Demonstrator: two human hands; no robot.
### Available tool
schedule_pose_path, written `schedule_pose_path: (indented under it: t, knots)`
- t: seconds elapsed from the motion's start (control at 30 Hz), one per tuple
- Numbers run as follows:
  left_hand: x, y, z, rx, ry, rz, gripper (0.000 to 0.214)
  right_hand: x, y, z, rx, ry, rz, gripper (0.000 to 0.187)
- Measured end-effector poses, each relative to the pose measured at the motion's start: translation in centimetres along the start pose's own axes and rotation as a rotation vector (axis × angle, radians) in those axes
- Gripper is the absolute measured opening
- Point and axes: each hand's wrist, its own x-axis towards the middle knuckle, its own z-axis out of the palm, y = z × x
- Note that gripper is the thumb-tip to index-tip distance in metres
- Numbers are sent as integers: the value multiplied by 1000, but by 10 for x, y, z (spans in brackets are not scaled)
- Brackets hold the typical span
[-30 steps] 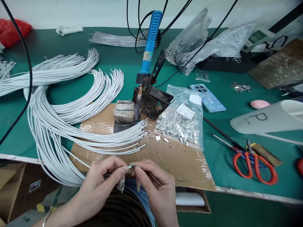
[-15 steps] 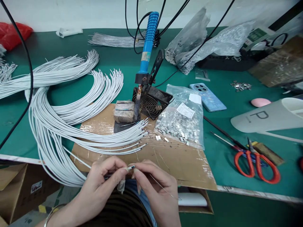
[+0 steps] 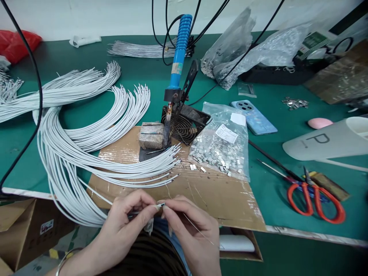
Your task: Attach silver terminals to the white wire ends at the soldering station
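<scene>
My left hand [image 3: 128, 220] pinches a white insulated wire near its dark tip, and my right hand [image 3: 191, 230] meets it there, its fingertips on the same tip. A thin strand runs down past my right hand. A small translucent scrap hangs below my left fingers. Behind them, a large sheaf of white wires [image 3: 63, 153] fans across a cardboard sheet [image 3: 209, 203], their stripped ends pointing right. A blue-handled soldering iron [image 3: 179, 50] stands in its metal rest [image 3: 186, 122], beside a block of rosin [image 3: 151, 136].
A plastic bag of small metal clips [image 3: 218, 149] lies on the cardboard, with a few loose clips beside it. Orange-handled scissors [image 3: 316, 203], a phone [image 3: 253, 117] and a pink sponge [image 3: 319, 123] sit on the green mat [image 3: 267, 88]. Black cables cross overhead.
My hands stay together at the wire tip with little visible movement. The whole scene has shifted slightly right and up in view as my head moved.
</scene>
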Motion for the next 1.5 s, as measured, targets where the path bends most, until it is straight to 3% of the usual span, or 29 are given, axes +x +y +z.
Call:
schedule_pose_path:
  t: [0.27,0.57,0.8,1.03,1.23,1.5]
  knots:
    - [0,1,1,6,-1,-1,31,-2,-11,3,26,40,115,19]
    - [-1,1,1,48,-8,14,30,-2,5,-4,-55,-6,-45,14]
    - [0,0,2,15,-19,-5,21,-3,9,-7,-81,-20,-78,14]
    - [1,1,2,35,-14,10,21,-1,3,-10,-79,-39,-33,12]
    - [3,4,0,101,-49,-20,33,-3,-3,-7,-50,35,86,12]
    - [2,3,3,176,29,54,25,-3,-4,-12,-129,-17,15,18]
